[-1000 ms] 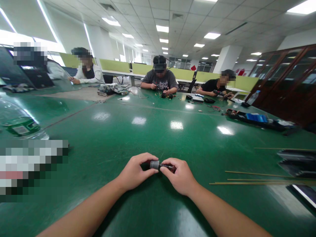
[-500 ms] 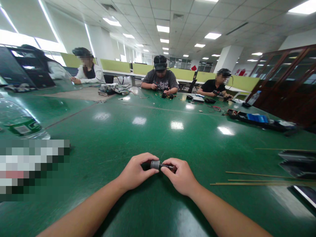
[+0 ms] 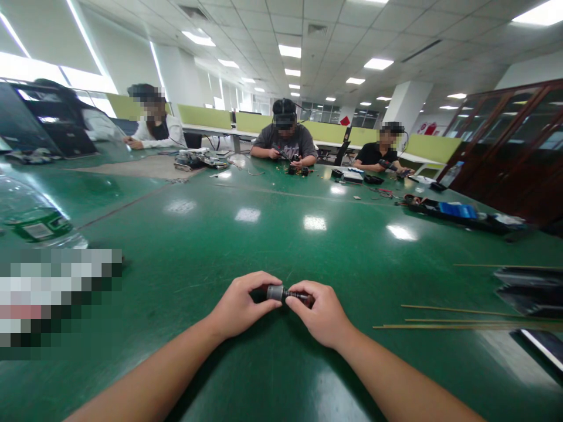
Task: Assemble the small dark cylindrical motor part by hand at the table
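Note:
Between my hands, just above the green tabletop, lies a small metal part: a grey cylinder (image 3: 275, 292) with a thinner, dark ridged shaft (image 3: 294, 295) running out of its right side. My left hand (image 3: 246, 302) is closed on the cylinder end, thumb below and fingers above. The dark far end of the cylinder is partly hidden in that palm. My right hand (image 3: 321, 310) pinches the shaft, with its dark reddish-brown end showing between thumb and fingers. The part is held about level. Its exact kind cannot be made out.
On the left are a clear plastic bottle (image 3: 39, 225) and a blurred-out pale object (image 3: 53, 293). To the right lie thin sticks (image 3: 440, 321), dark pieces (image 3: 523, 293) and a black tray (image 3: 466, 217). Several people work across the green table (image 3: 211, 246).

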Demonstrator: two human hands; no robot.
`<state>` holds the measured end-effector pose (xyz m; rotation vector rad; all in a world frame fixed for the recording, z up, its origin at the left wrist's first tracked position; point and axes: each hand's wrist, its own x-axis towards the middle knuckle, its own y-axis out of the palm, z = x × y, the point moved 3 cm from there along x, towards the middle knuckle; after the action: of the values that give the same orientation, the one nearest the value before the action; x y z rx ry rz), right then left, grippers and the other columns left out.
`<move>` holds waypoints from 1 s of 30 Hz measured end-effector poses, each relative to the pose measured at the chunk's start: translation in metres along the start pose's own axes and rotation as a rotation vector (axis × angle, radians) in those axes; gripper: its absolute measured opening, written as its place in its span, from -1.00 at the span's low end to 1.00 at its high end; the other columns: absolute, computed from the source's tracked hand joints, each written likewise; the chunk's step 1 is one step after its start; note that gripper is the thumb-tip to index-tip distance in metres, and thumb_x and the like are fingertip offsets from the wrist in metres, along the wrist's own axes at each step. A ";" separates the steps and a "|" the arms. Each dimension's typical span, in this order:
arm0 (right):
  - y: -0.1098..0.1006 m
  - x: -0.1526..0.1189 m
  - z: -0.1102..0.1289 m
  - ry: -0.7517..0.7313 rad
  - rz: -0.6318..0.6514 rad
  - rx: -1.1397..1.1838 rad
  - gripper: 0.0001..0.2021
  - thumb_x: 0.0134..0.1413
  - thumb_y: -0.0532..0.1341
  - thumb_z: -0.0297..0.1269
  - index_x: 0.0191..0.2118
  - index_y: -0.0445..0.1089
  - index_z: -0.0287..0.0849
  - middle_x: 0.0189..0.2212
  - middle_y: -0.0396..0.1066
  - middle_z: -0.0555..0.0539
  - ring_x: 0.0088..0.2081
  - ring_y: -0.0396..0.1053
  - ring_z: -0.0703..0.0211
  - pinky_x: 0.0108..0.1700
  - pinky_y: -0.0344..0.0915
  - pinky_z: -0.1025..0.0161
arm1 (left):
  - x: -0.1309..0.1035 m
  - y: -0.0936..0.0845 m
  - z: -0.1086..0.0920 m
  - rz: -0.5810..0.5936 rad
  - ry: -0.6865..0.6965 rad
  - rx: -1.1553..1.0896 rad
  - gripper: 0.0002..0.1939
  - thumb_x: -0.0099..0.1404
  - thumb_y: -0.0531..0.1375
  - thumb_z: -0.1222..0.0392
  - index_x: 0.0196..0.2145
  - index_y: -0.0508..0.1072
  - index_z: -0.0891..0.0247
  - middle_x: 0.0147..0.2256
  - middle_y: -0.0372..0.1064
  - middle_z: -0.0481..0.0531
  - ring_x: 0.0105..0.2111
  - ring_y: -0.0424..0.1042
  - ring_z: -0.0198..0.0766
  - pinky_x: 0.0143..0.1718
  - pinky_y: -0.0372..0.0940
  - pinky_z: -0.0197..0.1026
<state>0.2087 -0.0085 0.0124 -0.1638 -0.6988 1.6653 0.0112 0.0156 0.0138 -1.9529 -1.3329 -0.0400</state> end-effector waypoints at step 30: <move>-0.001 0.000 0.001 -0.006 -0.023 -0.024 -0.91 0.14 0.27 -0.32 -0.25 0.54 -0.12 -0.40 0.50 0.01 -0.41 0.39 0.21 -0.36 0.25 0.32 | 0.000 -0.001 -0.004 -0.019 0.016 0.000 -0.72 0.21 0.34 0.16 -0.10 0.52 0.16 -0.16 0.51 0.05 -0.15 0.48 -0.14 -0.06 0.35 -0.12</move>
<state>0.2088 -0.0089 0.0138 -0.1674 -0.7225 1.6368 0.0118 0.0139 0.0171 -1.9358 -1.3412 -0.0646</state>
